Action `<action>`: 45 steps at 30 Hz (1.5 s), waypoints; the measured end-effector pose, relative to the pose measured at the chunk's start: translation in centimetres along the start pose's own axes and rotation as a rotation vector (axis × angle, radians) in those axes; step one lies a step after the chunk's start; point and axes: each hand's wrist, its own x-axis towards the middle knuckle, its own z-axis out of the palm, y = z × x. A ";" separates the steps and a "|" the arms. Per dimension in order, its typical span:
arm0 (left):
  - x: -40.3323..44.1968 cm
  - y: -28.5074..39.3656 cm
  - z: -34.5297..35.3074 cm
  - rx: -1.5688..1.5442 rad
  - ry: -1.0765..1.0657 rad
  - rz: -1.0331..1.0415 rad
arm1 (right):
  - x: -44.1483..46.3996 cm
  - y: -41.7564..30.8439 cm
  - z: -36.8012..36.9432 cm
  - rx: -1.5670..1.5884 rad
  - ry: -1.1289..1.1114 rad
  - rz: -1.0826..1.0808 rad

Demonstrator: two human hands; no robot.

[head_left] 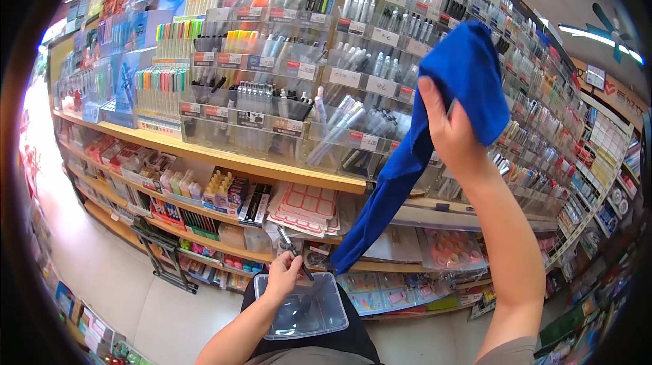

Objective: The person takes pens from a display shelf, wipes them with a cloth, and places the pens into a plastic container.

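My right hand (pixel 451 131) is raised at the pen display, closed on a blue cloth (pixel 465 73). The cloth bunches over the fingers and a long end hangs down to the left. Low in front of me, my left hand (pixel 284 275) pinches a dark pen (pixel 291 245) with a clear or silvery end, tilted up to the left. Beneath that hand a clear plastic bin (pixel 316 307) rests on my lap; its inside shows mostly bare plastic.
Clear acrylic racks (pixel 251 120) of pens and markers with price tags rise along a wooden ledge (pixel 224 154). Lower shelves hold boxes and red-edged label sheets (pixel 305 205). A black folding stand (pixel 166 256) is on the floor at left. More shelving (pixel 601 154) stands at right.
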 end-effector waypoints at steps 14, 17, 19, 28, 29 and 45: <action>0.4 0.1 -0.5 -0.153 0.126 0.119 | -9.6 -14.6 -2.5 0.630 -1.581 0.851; 0.8 -1.4 -0.8 0.093 0.138 0.136 | -19.6 -15.6 -3.6 1.151 -2.265 -0.068; 0.8 -1.5 -0.6 0.200 0.096 0.197 | -18.3 -16.1 -4.7 1.154 -2.123 0.051; -1.6 -2.4 0.6 0.803 -0.306 0.454 | 0.0 -18.6 -5.3 1.226 -1.105 0.876; -2.1 -0.4 1.3 0.885 -0.363 0.332 | 1.2 -20.0 -5.3 1.202 -1.110 0.862; -1.8 1.3 1.8 0.703 -0.241 0.332 | 4.1 -20.3 -7.1 1.323 -0.827 0.748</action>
